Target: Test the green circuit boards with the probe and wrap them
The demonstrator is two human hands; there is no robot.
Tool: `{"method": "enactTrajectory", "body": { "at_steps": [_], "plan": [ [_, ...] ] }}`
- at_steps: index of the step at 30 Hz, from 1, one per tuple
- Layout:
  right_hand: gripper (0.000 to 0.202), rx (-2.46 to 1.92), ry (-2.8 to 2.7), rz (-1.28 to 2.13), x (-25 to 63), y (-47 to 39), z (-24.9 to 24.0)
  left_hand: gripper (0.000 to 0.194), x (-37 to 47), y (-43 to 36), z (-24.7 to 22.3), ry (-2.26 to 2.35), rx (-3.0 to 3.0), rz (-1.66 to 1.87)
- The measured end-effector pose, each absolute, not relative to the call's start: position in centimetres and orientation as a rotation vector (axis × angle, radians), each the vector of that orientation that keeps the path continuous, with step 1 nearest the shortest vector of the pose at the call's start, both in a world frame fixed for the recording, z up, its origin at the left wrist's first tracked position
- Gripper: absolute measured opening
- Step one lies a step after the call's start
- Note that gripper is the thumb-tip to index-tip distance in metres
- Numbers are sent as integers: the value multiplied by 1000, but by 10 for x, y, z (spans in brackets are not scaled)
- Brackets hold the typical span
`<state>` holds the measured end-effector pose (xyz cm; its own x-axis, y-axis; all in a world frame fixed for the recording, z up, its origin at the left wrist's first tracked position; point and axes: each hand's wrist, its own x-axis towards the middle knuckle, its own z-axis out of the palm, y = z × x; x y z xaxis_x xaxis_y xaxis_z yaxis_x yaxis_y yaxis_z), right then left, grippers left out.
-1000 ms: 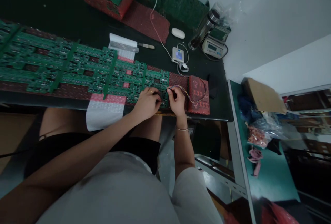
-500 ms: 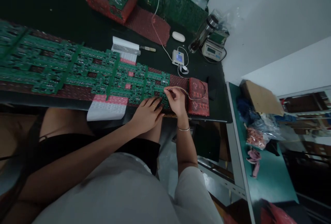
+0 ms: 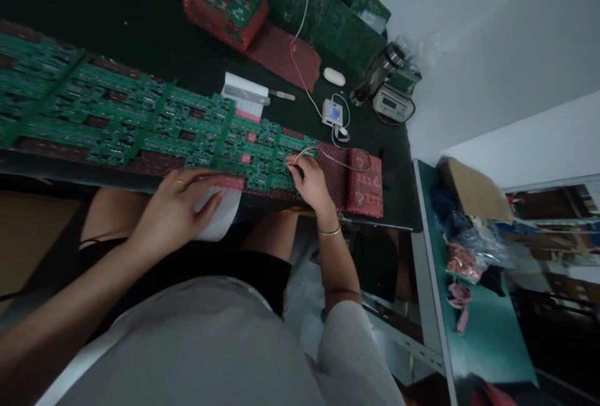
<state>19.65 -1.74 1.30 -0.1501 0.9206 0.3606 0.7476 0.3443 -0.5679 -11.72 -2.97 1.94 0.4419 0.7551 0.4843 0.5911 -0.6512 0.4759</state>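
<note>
A row of green circuit boards (image 3: 159, 122) lies along the bench on red bubble wrap. My right hand (image 3: 312, 184) pinches the end of a thin cable (image 3: 335, 159) over the boards' right end. The cable's tip is too small to make out. From there it loops over a red bubble-wrapped block (image 3: 365, 184) to a small white device (image 3: 332, 112) with a lit screen. My left hand (image 3: 175, 206) is at the boards' front edge, fingers stretched and thumb apart, over a white sheet (image 3: 220, 215). Whether its fingertips touch the sheet is unclear.
Behind the boards are a ruler-like strip on white paper (image 3: 246, 90), a thin-handled tool (image 3: 282, 95), a white oval case (image 3: 334, 76), a clear flask (image 3: 377, 74) and a digital scale (image 3: 392, 103). A wrapped stack of boards (image 3: 227, 6) stands at the back. Another bench (image 3: 492, 337) is at right.
My left hand has moved left, away from my right hand, to the white sheet. My right hand has shifted slightly left along the boards, still pinching the cable. The view has shifted a little.
</note>
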Motion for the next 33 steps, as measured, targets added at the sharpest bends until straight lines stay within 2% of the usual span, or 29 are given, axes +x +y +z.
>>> {"method": "enactTrajectory", "body": {
  "at_steps": [5,13,18,27,33],
  "plan": [
    [18,-1450,-1901,339,197,-15,10,22,-140,-28,8,1081,2422,1096],
    [27,-1431,-1728,383,195,-17,2,25,-138,-25,-8,975,2387,1029],
    [25,-1429,-1711,390,194,-18,1,27,-138,-27,-13,1014,2352,1017],
    [23,-1435,-1729,352,193,-18,2,24,-138,-29,0,1003,2329,1023],
    [24,-1425,-1735,334,192,-17,1,24,-121,-5,29,988,2210,980]
  ]
}}
